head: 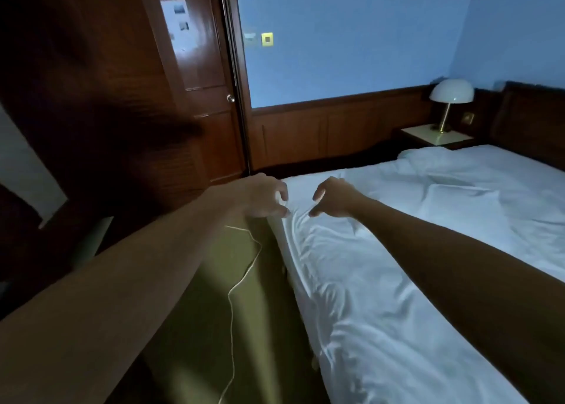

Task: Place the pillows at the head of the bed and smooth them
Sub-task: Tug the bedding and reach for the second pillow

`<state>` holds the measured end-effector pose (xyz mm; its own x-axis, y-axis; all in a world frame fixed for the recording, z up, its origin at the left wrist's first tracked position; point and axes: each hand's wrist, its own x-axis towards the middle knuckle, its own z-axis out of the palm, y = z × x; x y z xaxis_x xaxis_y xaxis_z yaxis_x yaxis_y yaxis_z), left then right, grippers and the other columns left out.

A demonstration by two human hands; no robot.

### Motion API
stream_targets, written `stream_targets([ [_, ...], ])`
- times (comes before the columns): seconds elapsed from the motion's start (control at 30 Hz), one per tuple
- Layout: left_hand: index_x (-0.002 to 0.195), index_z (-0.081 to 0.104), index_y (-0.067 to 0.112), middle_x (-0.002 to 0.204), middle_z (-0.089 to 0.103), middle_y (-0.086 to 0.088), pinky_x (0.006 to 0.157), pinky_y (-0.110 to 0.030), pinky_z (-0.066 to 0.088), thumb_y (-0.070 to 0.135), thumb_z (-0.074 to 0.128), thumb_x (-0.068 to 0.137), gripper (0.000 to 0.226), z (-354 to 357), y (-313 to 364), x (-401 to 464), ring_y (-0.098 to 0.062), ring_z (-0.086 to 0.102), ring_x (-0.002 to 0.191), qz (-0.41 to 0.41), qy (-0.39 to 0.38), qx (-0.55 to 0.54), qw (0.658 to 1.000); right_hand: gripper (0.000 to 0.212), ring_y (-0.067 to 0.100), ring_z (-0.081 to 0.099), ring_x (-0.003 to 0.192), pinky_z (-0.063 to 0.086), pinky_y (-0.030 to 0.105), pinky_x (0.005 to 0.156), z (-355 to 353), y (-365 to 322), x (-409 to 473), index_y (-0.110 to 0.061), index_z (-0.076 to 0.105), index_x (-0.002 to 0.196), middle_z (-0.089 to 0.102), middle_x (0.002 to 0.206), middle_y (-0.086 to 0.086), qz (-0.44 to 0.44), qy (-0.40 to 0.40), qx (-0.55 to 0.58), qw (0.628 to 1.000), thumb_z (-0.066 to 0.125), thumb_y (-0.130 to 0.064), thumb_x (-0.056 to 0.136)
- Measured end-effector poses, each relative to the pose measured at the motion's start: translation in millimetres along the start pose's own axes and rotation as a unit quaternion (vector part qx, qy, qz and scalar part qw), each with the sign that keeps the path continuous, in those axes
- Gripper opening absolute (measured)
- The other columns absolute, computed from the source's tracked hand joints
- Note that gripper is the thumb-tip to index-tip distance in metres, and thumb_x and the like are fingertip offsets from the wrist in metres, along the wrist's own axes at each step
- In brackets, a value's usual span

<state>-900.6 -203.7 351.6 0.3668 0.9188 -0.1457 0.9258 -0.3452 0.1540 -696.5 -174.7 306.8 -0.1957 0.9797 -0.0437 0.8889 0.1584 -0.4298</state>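
No pillow is in view. A bed with a wrinkled white sheet (412,250) fills the right half, and its dark wooden headboard (532,122) stands at the far right. Both my arms reach out over the bed's far left corner. My left hand (263,197) hovers at the corner's edge with curled, spread fingers; its fingertips touch or nearly touch the sheet. Just to the right, my right hand (334,198) hangs over the sheet with its fingers bent down and apart, holding nothing.
A white-shaded lamp (452,93) stands on a nightstand (437,136) beside the headboard. A dark wooden door (198,91) is at the left. A thin white cable (241,278) trails over the green floor along the bed's left side.
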Motion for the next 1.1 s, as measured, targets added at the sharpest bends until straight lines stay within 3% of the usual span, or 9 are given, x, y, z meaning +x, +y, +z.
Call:
stream_targets([
  [0.2, 0.125, 0.061, 0.028, 0.115, 0.058, 0.004, 0.078, -0.031, 0.044, 0.055, 0.064, 0.090, 0.044, -46.5, -48.2, 146.4, -0.015, 0.056, 0.099, 0.061, -0.030, 0.007, 0.998, 0.049, 0.025, 0.067, 0.115, 0.055, 0.038, 0.098, -29.1, 28.4, 128.2, -0.013, 0.077, 0.113, 0.076, 0.118, 0.006, 0.088, 0.013, -0.001, 0.996, 0.091, -0.034, 0.072],
  [0.3, 0.121, 0.063, 0.030, 0.112, 0.061, 0.007, 0.078, -0.033, 0.052, 0.058, 0.064, 0.088, 0.043, -69.9, -72.9, 223.8, -0.011, 0.059, 0.095, 0.104, -0.041, 0.013, 0.994, 0.050, 0.025, 0.068, 0.112, 0.056, 0.042, 0.098, -42.9, 42.2, 194.5, -0.014, 0.076, 0.113, 0.075, 0.117, 0.005, 0.120, 0.029, -0.016, 0.992, 0.091, -0.037, 0.071],
  [0.43, 0.114, 0.067, 0.034, 0.106, 0.065, 0.007, 0.083, -0.039, 0.056, 0.062, 0.067, 0.083, 0.042, -99.5, -102.6, 323.0, -0.014, 0.062, 0.094, 0.162, 0.002, 0.011, 0.987, 0.054, 0.026, 0.067, 0.112, 0.056, 0.044, 0.098, -67.1, 63.5, 279.3, -0.013, 0.075, 0.114, 0.074, 0.118, 0.007, 0.175, 0.064, -0.021, 0.982, 0.088, -0.045, 0.072],
  [0.6, 0.114, 0.065, 0.037, 0.110, 0.063, 0.008, 0.086, -0.038, 0.054, 0.061, 0.066, 0.083, 0.039, -124.8, -116.1, 430.0, -0.014, 0.061, 0.099, 0.242, -0.049, 0.036, 0.968, 0.050, 0.024, 0.068, 0.105, 0.056, 0.038, 0.086, -82.8, 89.0, 351.0, -0.015, 0.078, 0.109, 0.075, 0.113, 0.004, 0.246, 0.112, -0.004, 0.963, 0.088, -0.046, 0.072],
  [0.67, 0.116, 0.066, 0.034, 0.111, 0.064, 0.005, 0.084, -0.038, 0.054, 0.060, 0.066, 0.084, 0.041, -127.8, -111.4, 472.3, -0.013, 0.061, 0.097, 0.274, -0.068, 0.035, 0.959, 0.048, 0.023, 0.067, 0.106, 0.055, 0.035, 0.083, -82.6, 104.1, 366.9, -0.014, 0.079, 0.110, 0.075, 0.115, 0.004, 0.276, 0.114, -0.007, 0.954, 0.086, -0.046, 0.076],
  [0.8, 0.121, 0.067, 0.031, 0.115, 0.064, 0.003, 0.088, -0.040, 0.057, 0.060, 0.070, 0.079, 0.050, -115.0, -82.6, 560.5, -0.015, 0.065, 0.096, 0.314, -0.099, 0.014, 0.944, 0.049, 0.028, 0.066, 0.113, 0.056, 0.042, 0.096, -78.7, 163.6, 391.2, -0.008, 0.078, 0.112, 0.074, 0.119, 0.006, 0.348, 0.109, 0.003, 0.931, 0.084, -0.044, 0.080],
  [0.93, 0.121, 0.067, 0.029, 0.113, 0.064, 0.006, 0.090, -0.036, 0.055, 0.055, 0.073, 0.081, 0.048, -82.9, -36.3, 649.0, -0.014, 0.064, 0.097, 0.364, -0.119, 0.013, 0.924, 0.048, 0.034, 0.059, 0.123, 0.052, 0.046, 0.098, -75.3, 243.8, 412.4, -0.010, 0.073, 0.098, 0.069, 0.120, 0.011, 0.428, 0.111, 0.010, 0.897, 0.076, -0.055, 0.082],
  [1.03, 0.121, 0.068, 0.028, 0.112, 0.063, 0.008, 0.092, -0.032, 0.052, 0.050, 0.071, 0.084, 0.044, -55.8, 2.6, 711.1, -0.013, 0.062, 0.101, 0.396, -0.131, -0.005, 0.909, 0.054, 0.032, 0.059, 0.117, 0.051, 0.038, 0.087, -71.9, 302.8, 423.8, -0.006, 0.073, 0.107, 0.067, 0.117, 0.011, 0.484, 0.144, 0.046, 0.862, 0.074, -0.055, 0.084],
  [1.1, 0.119, 0.068, 0.029, 0.112, 0.063, 0.009, 0.090, -0.031, 0.052, 0.050, 0.071, 0.084, 0.042, -35.1, 27.4, 749.5, -0.013, 0.062, 0.101, 0.418, -0.163, 0.008, 0.894, 0.051, 0.030, 0.061, 0.102, 0.048, 0.036, 0.077, -64.8, 329.9, 424.0, -0.006, 0.066, 0.092, 0.065, 0.109, 0.009, 0.529, 0.157, 0.075, 0.831, 0.077, -0.055, 0.082],
])
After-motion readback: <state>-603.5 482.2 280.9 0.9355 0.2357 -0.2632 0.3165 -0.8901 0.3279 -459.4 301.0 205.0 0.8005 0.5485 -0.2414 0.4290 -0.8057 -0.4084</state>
